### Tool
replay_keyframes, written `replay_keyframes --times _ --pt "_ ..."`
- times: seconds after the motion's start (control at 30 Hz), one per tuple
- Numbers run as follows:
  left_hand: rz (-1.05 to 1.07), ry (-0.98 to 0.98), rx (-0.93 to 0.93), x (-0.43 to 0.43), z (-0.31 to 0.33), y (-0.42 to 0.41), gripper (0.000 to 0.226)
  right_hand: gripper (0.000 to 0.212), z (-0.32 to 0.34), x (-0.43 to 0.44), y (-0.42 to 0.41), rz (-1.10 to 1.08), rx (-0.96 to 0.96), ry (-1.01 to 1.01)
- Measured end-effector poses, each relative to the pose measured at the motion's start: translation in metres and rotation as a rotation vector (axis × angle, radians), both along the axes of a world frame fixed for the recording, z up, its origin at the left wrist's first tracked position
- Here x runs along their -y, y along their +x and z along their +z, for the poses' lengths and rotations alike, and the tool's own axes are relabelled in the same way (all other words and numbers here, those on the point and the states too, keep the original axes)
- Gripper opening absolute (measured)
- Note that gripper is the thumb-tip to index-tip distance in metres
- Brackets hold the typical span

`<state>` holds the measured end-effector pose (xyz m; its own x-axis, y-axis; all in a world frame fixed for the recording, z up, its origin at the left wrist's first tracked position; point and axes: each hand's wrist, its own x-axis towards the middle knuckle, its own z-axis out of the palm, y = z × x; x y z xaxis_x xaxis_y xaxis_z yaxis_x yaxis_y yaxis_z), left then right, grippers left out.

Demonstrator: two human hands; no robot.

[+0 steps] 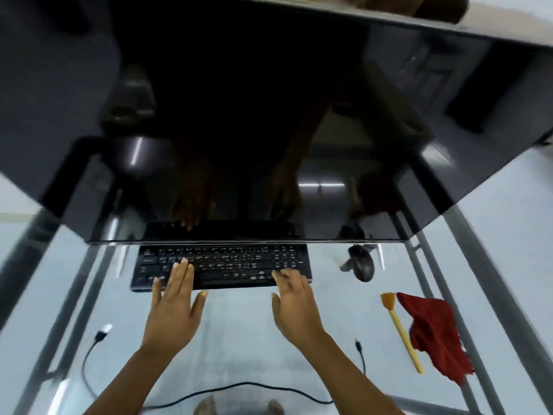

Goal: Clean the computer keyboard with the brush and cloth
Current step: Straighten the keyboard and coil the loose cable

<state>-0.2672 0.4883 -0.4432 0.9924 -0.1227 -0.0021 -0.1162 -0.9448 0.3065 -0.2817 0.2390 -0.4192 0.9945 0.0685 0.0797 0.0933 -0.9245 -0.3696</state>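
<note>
A black computer keyboard (223, 263) lies flat on the glass desk (239, 339), just under the monitor's lower edge. My left hand (175, 301) rests flat with its fingers spread over the keyboard's left front part. My right hand (294, 301) has its fingertips on the keys near the right end. Neither hand holds anything. To the right, a brush (402, 330) with orange bristles and a pale yellow handle lies on the glass. A crumpled red cloth (434, 330) lies right beside it.
A large dark monitor (239, 115) overhangs the back of the desk. A black mouse (362, 263) sits right of the keyboard. A black cable (239, 387) loops across the glass near me, with loose plugs at left and right. Metal frame bars show under the glass.
</note>
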Motion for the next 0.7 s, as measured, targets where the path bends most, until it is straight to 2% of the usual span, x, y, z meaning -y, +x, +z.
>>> replay_keyframes --times 0.13,0.4,0.53,0.6,0.7 --pt "0.114 -0.017 -0.02 -0.041 -0.001 -0.019 0.077 0.045 0.003 -0.059 0.008 0.163 -0.03 0.006" --pt "0.424 0.061 -0.018 -0.104 0.005 -0.069 0.047 0.043 0.004 -0.14 0.002 0.411 -0.036 -0.017" --pt "0.424 0.1 -0.099 -0.123 -0.002 -0.076 0.032 0.043 0.003 -0.16 -0.005 0.467 -0.083 -0.015" --pt "0.425 0.031 -0.157 -0.131 0.001 -0.068 0.023 0.043 0.007 -0.165 -0.005 0.482 -0.109 -0.012" --pt "0.439 -0.183 -0.184 -0.132 0.026 -0.048 0.013 0.043 0.022 -0.17 0.001 0.474 -0.134 0.065"
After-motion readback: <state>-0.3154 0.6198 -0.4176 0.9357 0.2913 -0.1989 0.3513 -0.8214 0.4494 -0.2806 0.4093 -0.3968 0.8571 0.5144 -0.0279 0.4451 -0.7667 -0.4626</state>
